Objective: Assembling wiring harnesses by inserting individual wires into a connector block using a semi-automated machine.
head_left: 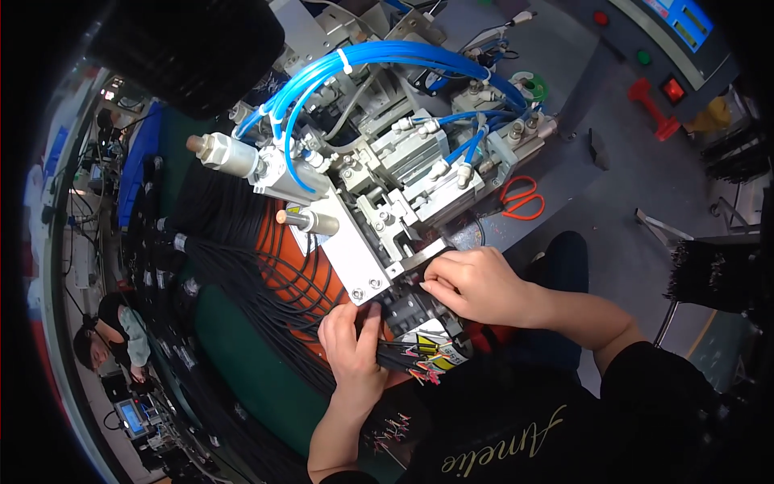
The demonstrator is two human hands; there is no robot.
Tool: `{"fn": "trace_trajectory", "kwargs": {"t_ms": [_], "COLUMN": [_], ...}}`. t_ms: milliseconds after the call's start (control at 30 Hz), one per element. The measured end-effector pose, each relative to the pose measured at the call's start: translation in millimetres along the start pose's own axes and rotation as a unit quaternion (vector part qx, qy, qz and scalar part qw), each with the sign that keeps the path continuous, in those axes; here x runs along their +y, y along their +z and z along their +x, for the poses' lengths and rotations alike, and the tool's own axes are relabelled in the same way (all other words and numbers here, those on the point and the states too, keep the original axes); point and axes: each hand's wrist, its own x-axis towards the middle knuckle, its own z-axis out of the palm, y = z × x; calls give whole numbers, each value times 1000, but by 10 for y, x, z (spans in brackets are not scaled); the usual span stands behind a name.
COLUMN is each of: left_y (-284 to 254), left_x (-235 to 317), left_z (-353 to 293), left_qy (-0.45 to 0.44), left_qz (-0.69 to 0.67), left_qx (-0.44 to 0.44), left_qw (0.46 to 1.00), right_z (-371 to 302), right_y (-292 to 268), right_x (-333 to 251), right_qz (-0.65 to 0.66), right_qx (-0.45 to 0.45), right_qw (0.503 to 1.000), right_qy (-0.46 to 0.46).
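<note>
My left hand is closed around a bundle of black cables, below the corner of a white metal plate. Stripped ends of the cables, with thin coloured wires, stick out to the right of this hand. At the front of a metal pneumatic machine, my right hand is bent in a pinch. Whatever its fingertips hold is too small or hidden to make out. Between the hands sits a dark block of the machine, with a white and yellow label below it.
Many long black cables lie over an orange surface and a green one at left. Blue air hoses arch over the machine. Red-handled scissors rest to its right. A control box stands at the upper right; another person is far left.
</note>
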Motion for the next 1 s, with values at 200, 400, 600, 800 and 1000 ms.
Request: {"fn": "trace_trajectory", "kwargs": {"t_ms": [200, 400, 600, 800, 1000], "left_y": [53, 70, 121, 82, 87], "left_x": [-70, -81, -71, -28, 48], "left_z": [-57, 107, 75, 88, 145], "left_qy": [15, 48, 42, 13, 55], "left_qz": [-165, -248, -205, -231, -209], "left_qx": [-33, 44, 38, 19, 23], "left_qw": [986, 966, 977, 973, 976], "right_z": [-31, -4, -51, -28, 32], "right_y": [102, 93, 160, 132, 112], "right_x": [-188, -124, -116, -118, -83], "right_qz": [209, 372, 433, 599, 586], "right_qx": [-6, -57, -33, -36, -92], "right_qw": [957, 926, 897, 788, 775], "right_qy": [-202, -11, 85, 142, 217]}}
